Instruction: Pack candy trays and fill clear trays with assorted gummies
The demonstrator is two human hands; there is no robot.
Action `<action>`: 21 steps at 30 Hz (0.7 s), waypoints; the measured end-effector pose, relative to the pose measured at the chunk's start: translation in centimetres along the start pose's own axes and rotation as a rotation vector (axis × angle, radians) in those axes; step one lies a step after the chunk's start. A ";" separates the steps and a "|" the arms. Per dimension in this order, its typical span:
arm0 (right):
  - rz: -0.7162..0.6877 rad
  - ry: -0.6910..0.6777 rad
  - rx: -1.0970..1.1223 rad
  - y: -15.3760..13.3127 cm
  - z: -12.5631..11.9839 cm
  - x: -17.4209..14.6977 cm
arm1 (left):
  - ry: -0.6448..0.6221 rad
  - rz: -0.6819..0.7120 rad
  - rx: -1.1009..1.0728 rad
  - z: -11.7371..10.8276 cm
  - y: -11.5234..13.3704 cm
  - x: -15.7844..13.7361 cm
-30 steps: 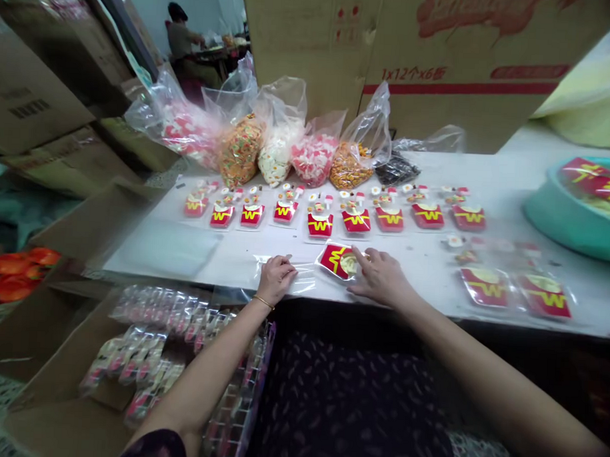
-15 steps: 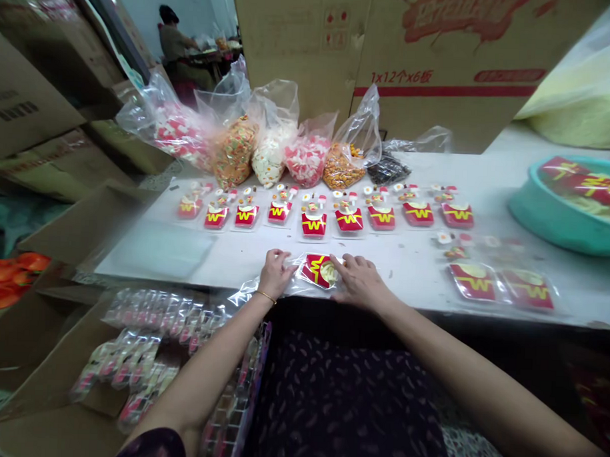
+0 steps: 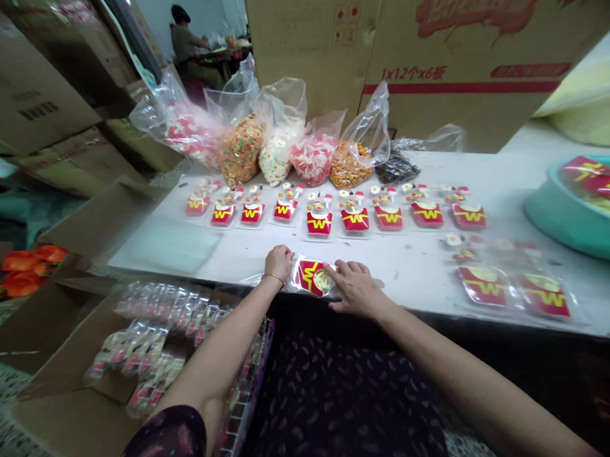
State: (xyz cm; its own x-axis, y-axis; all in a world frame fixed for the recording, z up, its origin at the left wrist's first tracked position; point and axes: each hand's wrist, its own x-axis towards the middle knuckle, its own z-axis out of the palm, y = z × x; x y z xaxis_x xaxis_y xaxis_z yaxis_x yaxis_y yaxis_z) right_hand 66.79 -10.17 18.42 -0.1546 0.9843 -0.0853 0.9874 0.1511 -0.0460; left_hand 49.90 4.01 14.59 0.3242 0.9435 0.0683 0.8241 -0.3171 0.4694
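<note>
A small clear pack (image 3: 308, 276) with a red fries-box shape, a yellow W and a pale cream piece lies sideways at the table's front edge, in clear plastic wrapping. My left hand (image 3: 278, 262) is closed in a pinch on the wrapping's left end. At the right end, my right hand (image 3: 357, 289) grips the pack, index finger over its top and thumb by the near edge. Behind it runs a row of similar red packs (image 3: 319, 224), with small charms laid above them. Two more packs (image 3: 483, 286) lie to the right, somewhat blurred.
Clear bags of small colourful pieces (image 3: 242, 150) line the table's back, before a big carton (image 3: 439, 106). A turquoise basin (image 3: 560, 217) stands right. Left lies a stack of clear bags (image 3: 169, 247); below, an open carton (image 3: 53, 413) holds wrapped packs. A person (image 3: 186, 44) sits far back.
The wrapped pack has shifted slightly left and nearer the front edge. My left fingers have closed more tightly at its left end, and my right hand stays at the other. The view has moved slightly.
</note>
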 end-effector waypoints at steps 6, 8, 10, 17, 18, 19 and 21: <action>-0.101 -0.032 -0.005 0.7 -0.2 0.7 | -0.068 -0.015 0.018 -0.5 -0.5 0.4; -0.122 -0.027 -0.011 0.7 -0.1 1.0 | -0.074 -0.027 0.011 -0.2 -0.4 0.3; -0.136 -0.024 -0.009 0.7 0.0 1.3 | -0.074 -0.031 -0.001 -0.1 -0.3 0.3; -0.172 -0.015 -0.013 1.3 -0.1 1.9 | -0.279 0.287 -0.185 -2.5 -1.7 0.4; -0.182 -0.013 -0.014 1.5 -0.1 2.0 | -0.367 0.365 -0.203 -2.9 -1.8 0.5; -0.191 -0.010 -0.016 1.6 -0.2 2.1 | -0.450 0.421 -0.203 -3.3 -1.8 0.6; -0.212 -0.005 -0.015 1.8 -0.2 2.3 | -0.567 0.469 -0.177 -3.8 -1.6 0.9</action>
State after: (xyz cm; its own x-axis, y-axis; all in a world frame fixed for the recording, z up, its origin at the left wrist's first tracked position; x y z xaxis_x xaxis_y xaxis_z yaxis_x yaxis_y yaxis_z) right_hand 68.19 -7.62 18.34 -0.3592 0.9298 -0.0799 0.9331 0.3563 -0.0484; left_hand 47.05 5.71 17.27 0.8511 0.5046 -0.1450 0.4696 -0.6082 0.6399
